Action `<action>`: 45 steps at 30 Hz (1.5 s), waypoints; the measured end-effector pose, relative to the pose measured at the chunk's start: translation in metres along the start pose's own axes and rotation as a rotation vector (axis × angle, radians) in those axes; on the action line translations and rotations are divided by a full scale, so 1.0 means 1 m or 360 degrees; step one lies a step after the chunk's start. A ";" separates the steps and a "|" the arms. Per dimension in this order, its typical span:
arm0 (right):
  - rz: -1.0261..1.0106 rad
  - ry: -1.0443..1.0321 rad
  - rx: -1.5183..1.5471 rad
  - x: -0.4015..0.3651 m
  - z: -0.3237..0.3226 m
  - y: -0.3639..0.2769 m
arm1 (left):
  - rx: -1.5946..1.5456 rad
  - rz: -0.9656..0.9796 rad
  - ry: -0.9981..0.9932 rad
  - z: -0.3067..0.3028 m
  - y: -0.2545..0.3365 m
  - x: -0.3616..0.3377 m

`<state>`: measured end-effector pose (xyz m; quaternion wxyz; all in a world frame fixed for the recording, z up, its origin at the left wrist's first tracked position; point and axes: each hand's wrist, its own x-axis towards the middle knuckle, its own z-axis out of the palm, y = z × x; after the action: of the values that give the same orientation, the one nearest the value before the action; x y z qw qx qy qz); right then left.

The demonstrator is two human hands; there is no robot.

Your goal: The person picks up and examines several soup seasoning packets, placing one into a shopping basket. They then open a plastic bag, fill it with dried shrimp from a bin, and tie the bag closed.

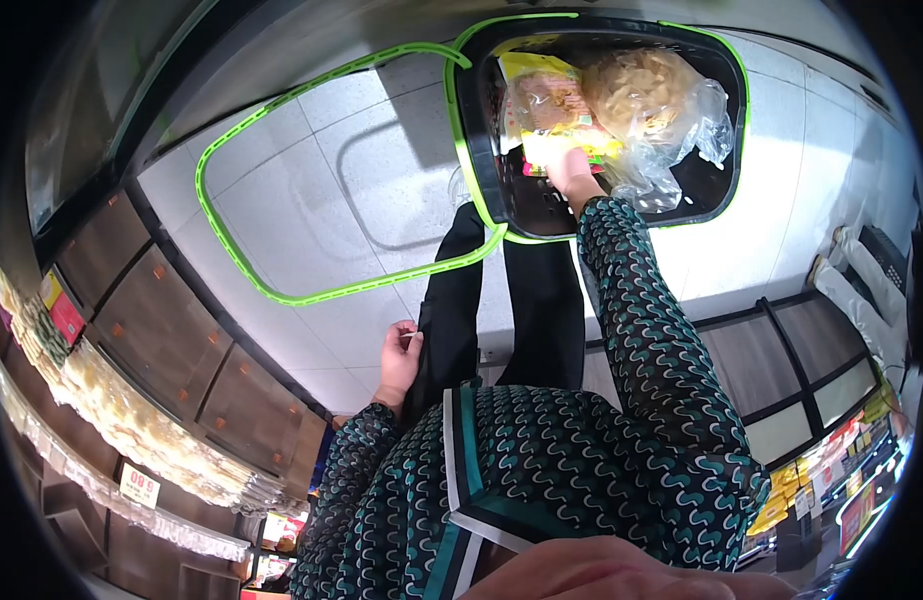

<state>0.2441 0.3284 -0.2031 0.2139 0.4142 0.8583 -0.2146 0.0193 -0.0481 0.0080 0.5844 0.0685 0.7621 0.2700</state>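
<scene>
View from the head, looking down. Grey tiled floor fills the middle. Wooden shelf units run along the left, with a row of pale bagged goods and a price tag. More stocked shelving stands at the near right.

On the floor at far right sits a black shopping basket with a green rim. Its long green handle is swung out flat to the left. Inside the basket, a clear plastic bag of pale, crumpled-looking food lies to the right, touching a yellow snack packet to its left.

The right hand, on a patterned sleeve, reaches into the basket and rests on the near edge of the packet. The fingers are hidden, so it cannot be told whether they pinch the film or only touch it. The left hand hangs near, with its fingers bent against the black trouser cloth and no object in it. Whether it grips the cloth cannot be told.

The packet is judged light, thin-walled and slick, and it would crinkle under pressure (the contents are probably brittle). The sealed near edge, or a flat hold across its width, looks the safest purchase.
</scene>
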 end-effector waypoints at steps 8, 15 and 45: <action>0.0079 0.0455 -0.0129 -0.016 -0.052 0.004 | 0.0017 0.0024 0.0026 -0.002 -0.005 -0.003; 0.0511 0.0457 0.0145 -0.009 -0.094 0.011 | 0.0012 0.0037 0.0014 0.001 -0.011 0.002; -0.0162 -0.0163 -0.0073 -0.036 -0.047 -0.019 | -0.0090 -0.0039 0.0008 0.004 -0.016 0.000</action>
<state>0.2403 0.3209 -0.1419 0.2557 0.3535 0.8709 -0.2262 0.0259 -0.0604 -0.0005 0.5874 0.0419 0.7565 0.2846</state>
